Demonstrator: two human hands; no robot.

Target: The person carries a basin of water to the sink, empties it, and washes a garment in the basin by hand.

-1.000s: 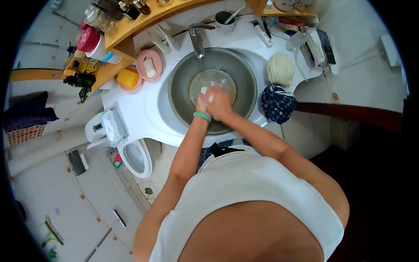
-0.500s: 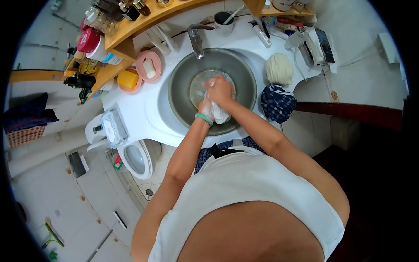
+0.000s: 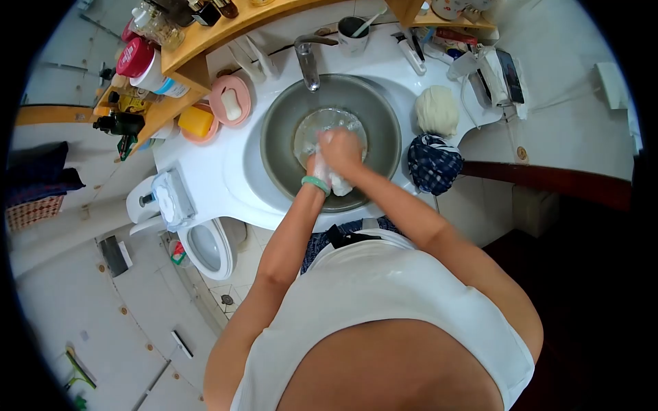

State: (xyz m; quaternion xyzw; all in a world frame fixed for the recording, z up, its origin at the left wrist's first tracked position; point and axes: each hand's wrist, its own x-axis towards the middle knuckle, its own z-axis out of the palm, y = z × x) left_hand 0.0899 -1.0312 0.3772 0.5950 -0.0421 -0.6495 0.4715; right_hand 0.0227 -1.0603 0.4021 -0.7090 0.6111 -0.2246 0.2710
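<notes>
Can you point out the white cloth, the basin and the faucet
White cloth (image 3: 341, 186), head view: on its lower end.
Basin (image 3: 277, 133), head view: on its left inner wall.
Faucet (image 3: 309, 67), head view: on its spout.

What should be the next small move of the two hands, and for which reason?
Probably rub the white cloth between the right hand and left hand: it is bunched at both, within the grey basin, where shallow water shows.

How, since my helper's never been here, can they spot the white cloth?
Find the grey basin beneath the faucet. Inside it, by the right hand and green bracelet, is the white cloth. Unlike the cream bundle and navy bundle, it is in the basin.
</notes>
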